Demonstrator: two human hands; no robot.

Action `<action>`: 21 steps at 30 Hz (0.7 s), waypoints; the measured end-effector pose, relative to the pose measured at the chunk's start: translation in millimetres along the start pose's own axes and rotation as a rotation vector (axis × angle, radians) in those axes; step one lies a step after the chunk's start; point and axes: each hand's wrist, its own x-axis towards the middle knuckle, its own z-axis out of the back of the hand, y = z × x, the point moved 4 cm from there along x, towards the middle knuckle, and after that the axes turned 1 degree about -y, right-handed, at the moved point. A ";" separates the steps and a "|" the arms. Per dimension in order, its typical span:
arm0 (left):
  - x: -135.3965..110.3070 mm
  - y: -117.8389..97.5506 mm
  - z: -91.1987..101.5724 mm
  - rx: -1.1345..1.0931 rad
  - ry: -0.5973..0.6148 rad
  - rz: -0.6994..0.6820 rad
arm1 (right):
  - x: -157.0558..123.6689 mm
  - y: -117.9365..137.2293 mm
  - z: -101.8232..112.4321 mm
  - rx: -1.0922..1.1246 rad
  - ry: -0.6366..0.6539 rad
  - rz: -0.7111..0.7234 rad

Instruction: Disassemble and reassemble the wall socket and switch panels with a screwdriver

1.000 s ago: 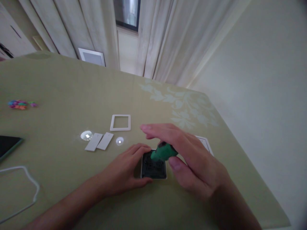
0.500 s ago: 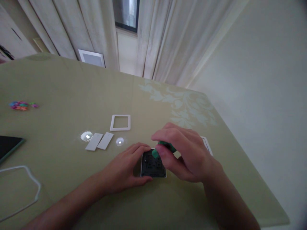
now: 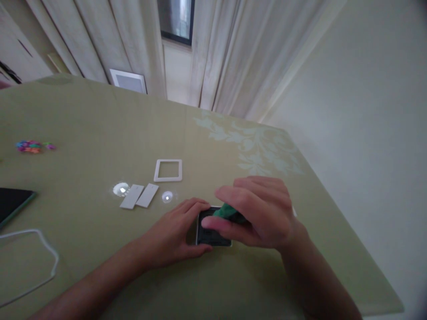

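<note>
A small square dark module with a pale rim (image 3: 207, 236) lies on the green tablecloth near the front. My left hand (image 3: 173, 235) grips its left side, thumb at the near edge and fingers curled over the far edge. My right hand (image 3: 256, 213) is wrapped round a green-handled tool (image 3: 228, 212) whose tip points down onto the module; the tip is hidden by my fingers. A white square frame (image 3: 168, 170) lies beyond, and two white rectangular plates (image 3: 139, 196) sit to its left front.
Two bright light spots (image 3: 120, 189) show on the cloth near the plates. A dark tablet edge (image 3: 13, 201) and a white cable loop (image 3: 33, 262) lie at the left, colourful small bits (image 3: 30, 146) farther back. Curtains hang behind; the table's right edge drops off close by.
My right hand's fingers, stretched out a second ago, have curled round the green tool and lowered over the module. The left hand has kept its hold.
</note>
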 end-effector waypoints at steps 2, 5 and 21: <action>-0.3 1.0 -0.7 -0.003 0.002 0.006 | 0.3 -0.5 0.2 0.120 0.077 -0.044; -0.3 1.9 -1.7 -0.001 0.003 0.004 | -0.1 0.2 -0.7 0.283 0.164 -0.095; 6.6 -3.2 2.8 0.023 -0.014 -0.063 | 14.4 14.7 23.4 -0.144 0.393 -0.148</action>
